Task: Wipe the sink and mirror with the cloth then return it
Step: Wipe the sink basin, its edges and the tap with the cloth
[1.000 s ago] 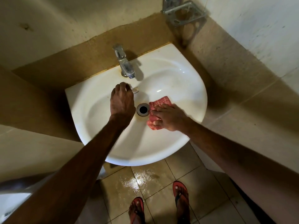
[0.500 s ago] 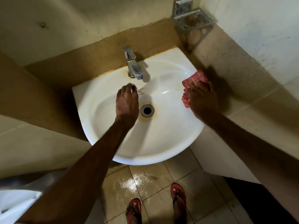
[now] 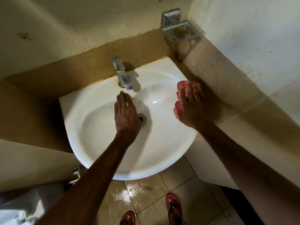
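Over the basin of the sink (image 3: 100,143) the left hand (image 3: 125,114) hovers flat, fingers together and empty, while at the right rim the right hand (image 3: 191,108) presses the cloth (image 3: 180,95) down, fingers spread, nearest the unwiped edge.

The right hand (image 3: 193,108) hid most of the blurred cloth (image 3: 180,95) at three o'clock. The left hand (image 3: 126,112) covered part of the drain (image 3: 143,119). At six o'clock, both sandals (image 3: 174,207) were cut off.
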